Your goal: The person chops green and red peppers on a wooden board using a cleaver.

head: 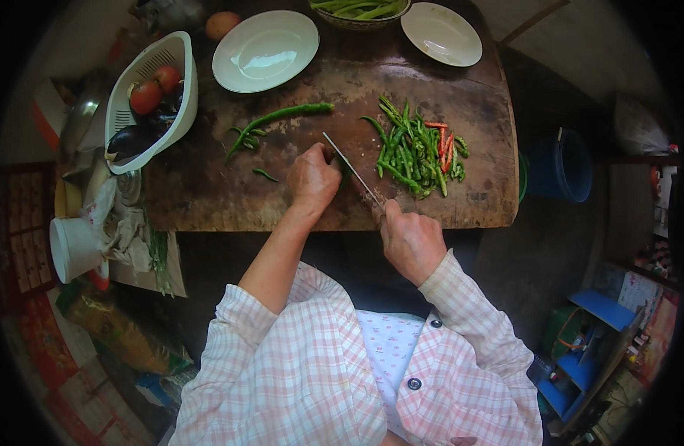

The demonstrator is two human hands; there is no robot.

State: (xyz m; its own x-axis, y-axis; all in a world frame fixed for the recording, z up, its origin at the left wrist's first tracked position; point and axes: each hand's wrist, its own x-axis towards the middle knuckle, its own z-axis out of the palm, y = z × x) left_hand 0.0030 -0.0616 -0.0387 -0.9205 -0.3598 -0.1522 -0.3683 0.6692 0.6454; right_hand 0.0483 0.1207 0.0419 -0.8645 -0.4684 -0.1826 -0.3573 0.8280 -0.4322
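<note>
My right hand [412, 237] grips a knife [353, 170], seen nearly edge-on, its blade slanting up and left over the worn wooden table [236, 206]. Close to the blade's left side is my left hand [315, 177], fingers curled onto a green chili pepper that is mostly hidden. Right of the knife lies a pile of cut green chili pieces [411, 159] with some red pieces [446, 148]. On the left are a long whole green chili [280, 113], several small green pieces [250, 138] and a single short one [265, 175].
A white plastic basket [190, 106] at the left holds tomatoes [145, 97] and eggplants [133, 142]. Along the far side stand a large white plate [265, 51], a bowl [364, 23] of green vegetables and a smaller plate [441, 34]. A blue bucket [573, 166] is beyond the right edge.
</note>
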